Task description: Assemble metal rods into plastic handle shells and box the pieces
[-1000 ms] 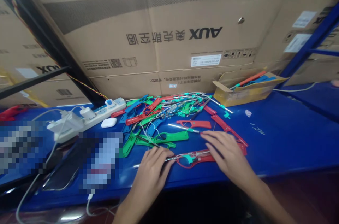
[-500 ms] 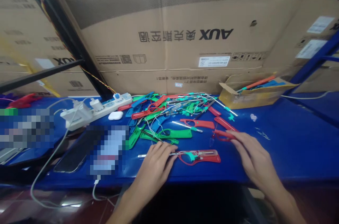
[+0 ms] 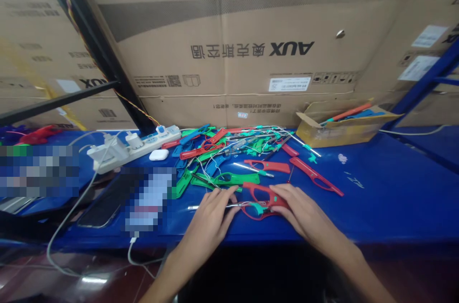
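Note:
At the front of the table, my left hand [image 3: 214, 210] is closed round the metal tube [image 3: 194, 207] of a long-necked lighter. The tube lies in a red lower shell [image 3: 258, 218], where a teal trigger [image 3: 256, 208] and thin wires show. My right hand [image 3: 304, 210] grips a red upper shell [image 3: 263, 191] by its handle end, tilted just above the lower one. It hides the handle end below; whether the shells touch, I cannot tell. Beyond the hands lie a red shell [image 3: 268, 166], a bare metal tube [image 3: 247, 168] and a green shell [image 3: 236, 179].
A heap of shells, tubes and wires [image 3: 247, 143] covers the back middle. An opened cardboard box [image 3: 340, 135] with lighter parts stands back right. To the left are a power strip [image 3: 143, 145], a white earbud case [image 3: 158, 155] and two phones [image 3: 103, 207]. Another red shell [image 3: 317, 177] lies right.
My right hand has come left with the red upper shell, from the right side to above the lower shell. Another red shell now shows fully at the right. My left hand stays on the tube.

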`<state>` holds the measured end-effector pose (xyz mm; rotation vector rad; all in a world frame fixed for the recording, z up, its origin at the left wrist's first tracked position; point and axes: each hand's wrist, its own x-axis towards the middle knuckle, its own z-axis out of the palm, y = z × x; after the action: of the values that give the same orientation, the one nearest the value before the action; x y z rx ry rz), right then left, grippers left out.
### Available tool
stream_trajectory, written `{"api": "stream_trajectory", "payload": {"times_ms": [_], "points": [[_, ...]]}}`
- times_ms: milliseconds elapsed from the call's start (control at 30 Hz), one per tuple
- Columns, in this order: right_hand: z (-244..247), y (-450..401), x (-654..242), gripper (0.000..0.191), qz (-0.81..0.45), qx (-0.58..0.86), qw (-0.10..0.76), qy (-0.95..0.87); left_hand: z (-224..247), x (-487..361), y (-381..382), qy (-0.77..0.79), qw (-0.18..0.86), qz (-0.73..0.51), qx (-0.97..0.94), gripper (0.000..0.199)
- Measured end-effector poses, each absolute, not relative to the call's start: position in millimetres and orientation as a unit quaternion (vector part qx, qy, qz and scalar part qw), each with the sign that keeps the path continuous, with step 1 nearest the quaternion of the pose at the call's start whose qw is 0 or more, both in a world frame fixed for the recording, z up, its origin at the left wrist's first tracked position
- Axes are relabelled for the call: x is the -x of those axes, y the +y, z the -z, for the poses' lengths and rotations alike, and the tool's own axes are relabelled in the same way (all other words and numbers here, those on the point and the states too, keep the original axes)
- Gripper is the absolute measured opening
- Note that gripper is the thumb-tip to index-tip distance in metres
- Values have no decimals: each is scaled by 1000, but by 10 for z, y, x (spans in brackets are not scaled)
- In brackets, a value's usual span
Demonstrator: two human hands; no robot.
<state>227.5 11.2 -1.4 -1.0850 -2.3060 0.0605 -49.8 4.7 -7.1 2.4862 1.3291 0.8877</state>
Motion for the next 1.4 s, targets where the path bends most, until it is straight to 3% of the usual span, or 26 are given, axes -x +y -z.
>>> {"api": "stream_trajectory", "payload": {"times_ms": [133, 300, 567, 1400], "points": [[1, 111, -2254, 33, -13, 387, 272, -881, 81, 497, 47, 446, 80, -300, -840, 45], [-32, 95, -2289, 38, -73, 386, 262, -882, 25, 495, 37, 432, 79, -279, -854, 28], [-45, 107, -2285, 28, -131, 381, 247, -881, 9, 495, 52, 430, 102, -272, -855, 17], [-83, 114, -2242, 23, -100, 348, 253, -897, 12, 472, 92, 441, 138, -281, -841, 14]]}}
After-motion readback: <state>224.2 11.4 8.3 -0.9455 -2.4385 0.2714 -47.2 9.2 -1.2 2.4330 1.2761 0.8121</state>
